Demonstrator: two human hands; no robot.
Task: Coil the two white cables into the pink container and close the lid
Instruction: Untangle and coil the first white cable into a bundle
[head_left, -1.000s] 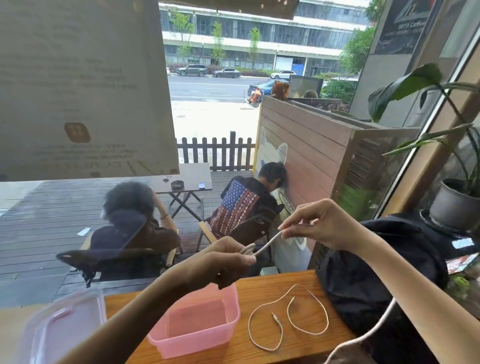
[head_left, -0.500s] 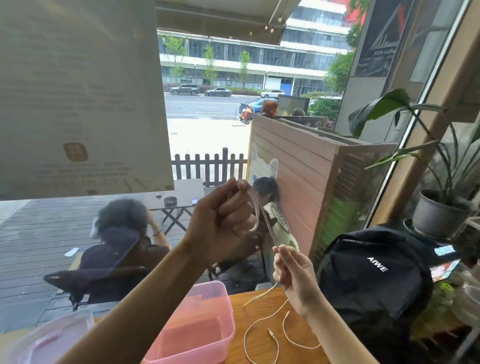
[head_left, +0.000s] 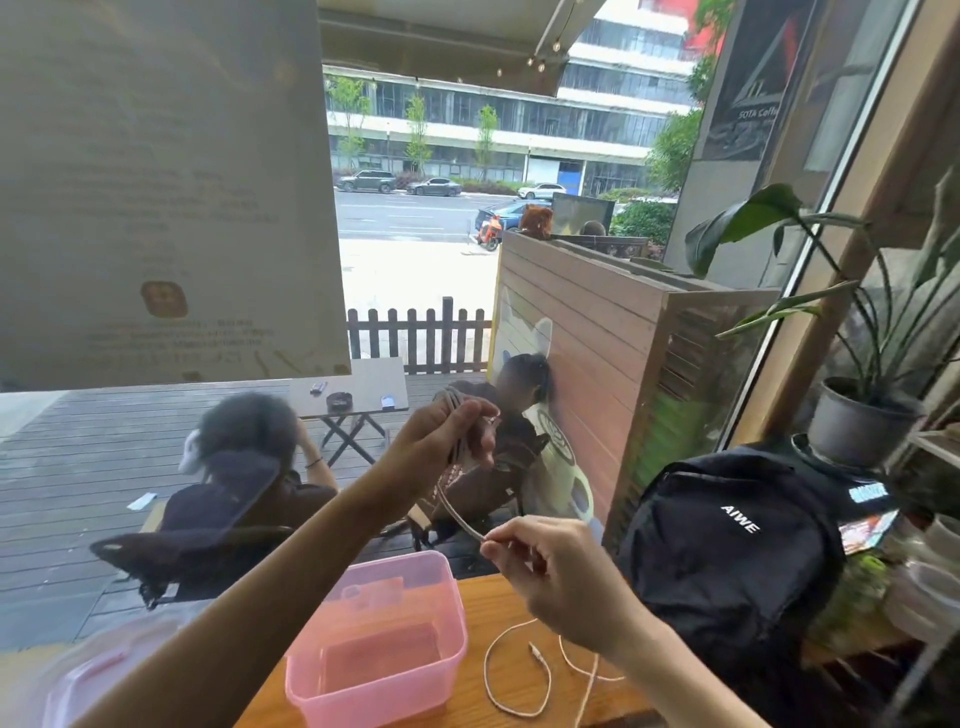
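My left hand (head_left: 441, 439) is raised above the table and grips several loops of a white cable (head_left: 457, 506). My right hand (head_left: 558, 577) pinches the free stretch of the same cable lower down, to the right. The cable runs taut between the two hands. A second white cable (head_left: 511, 680) lies loose on the wooden table (head_left: 509, 592), right of the pink container (head_left: 374, 654). The container stands open with nothing in it. Its translucent lid (head_left: 98, 670) lies at the far left of the table.
A black backpack (head_left: 727, 540) sits at the table's right end, close to my right arm. A potted plant (head_left: 862, 415) stands behind it by the window. Glass with a large paper sign (head_left: 161, 182) rises straight ahead; people sit outside on the deck.
My left hand rose and gathered more loops of the cable. My right hand dropped from upper right to below the left hand, sliding along the cable. The view tilted upward.
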